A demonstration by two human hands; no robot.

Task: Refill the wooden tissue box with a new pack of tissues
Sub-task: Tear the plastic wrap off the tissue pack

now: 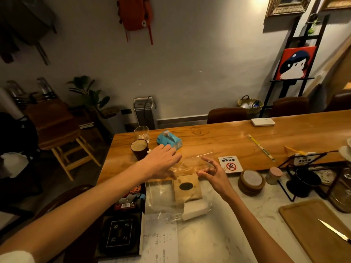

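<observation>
The wooden tissue box (187, 186), its oval slot facing up, lies tilted on the marble counter (228, 224) just near the edge of the wooden bar (209, 141); its near end rests on a white block (195, 210); a clear plastic wrapper (162, 196) is draped at its left and reaches up between the hands. The blue tissue pack (169, 142) sits farther off on the bar, left of centre. The left hand (161, 162) stretches toward that pack, fingers straight and spread, gripping nothing; whether its tips touch the pack cannot be told. The right hand (212, 171) hovers just right of the box's far edge, fingers loosely curled at the film; whether it pinches the plastic cannot be told. A dark mug (139, 149) and a glass (142, 132) stand left of the pack; a no-smoking sign (230, 164) and stacked coasters (251, 182) lie to the right; a knife (334, 231) rests on a wooden tray (307, 234) at the near right.
</observation>
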